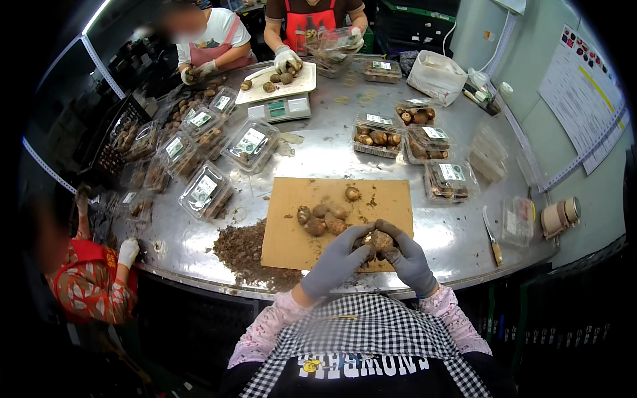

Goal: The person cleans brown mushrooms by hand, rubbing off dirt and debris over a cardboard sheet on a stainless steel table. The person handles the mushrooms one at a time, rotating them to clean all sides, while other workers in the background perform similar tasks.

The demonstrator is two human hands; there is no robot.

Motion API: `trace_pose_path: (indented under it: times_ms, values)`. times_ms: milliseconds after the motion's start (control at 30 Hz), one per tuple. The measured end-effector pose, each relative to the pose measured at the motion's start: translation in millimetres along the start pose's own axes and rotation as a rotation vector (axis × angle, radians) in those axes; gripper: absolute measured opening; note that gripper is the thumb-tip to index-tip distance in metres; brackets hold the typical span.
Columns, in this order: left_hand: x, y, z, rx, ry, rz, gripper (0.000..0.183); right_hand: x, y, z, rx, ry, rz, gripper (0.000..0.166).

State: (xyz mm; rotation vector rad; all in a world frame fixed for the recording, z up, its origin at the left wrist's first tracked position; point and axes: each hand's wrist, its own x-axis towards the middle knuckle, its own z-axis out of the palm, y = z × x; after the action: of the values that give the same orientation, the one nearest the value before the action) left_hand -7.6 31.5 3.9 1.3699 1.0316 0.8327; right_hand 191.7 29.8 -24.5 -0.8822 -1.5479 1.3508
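Both my hands wear grey gloves and meet over the near edge of a brown cardboard sheet (283, 248). Between them is a round brown taro corm (378, 241) with a pale spot. My left hand (338, 258) grips its left side, and a darker lump under those fingers is partly hidden. From the right, my right hand (413, 258) closes on the same corm. Several more taro corms (318, 226) lie in a cluster on the cardboard, left of my hands. A single corm (353, 193) sits farther back.
Dark soil crumbs (244, 251) spread left of the cardboard. At right lie a knife (491, 236) and filled clear clamshell boxes (379, 137). More boxes (205, 191) stand left. A co-worker's gloved hand (287, 60) is over a scale (279, 108); other people work at the back left and left.
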Motion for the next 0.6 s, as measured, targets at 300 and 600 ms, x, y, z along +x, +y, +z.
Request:
trace_pose_path:
  times_ms: [300,600]
  values:
    - [-15,5,2,-0.091,0.093,0.061,0.039,0,-17,6,0.313,-0.011,0.157,0.044]
    - [-20,11,2,-0.001,0.060,0.072,0.042,-9,-7,8,0.229,0.042,0.106,0.048]
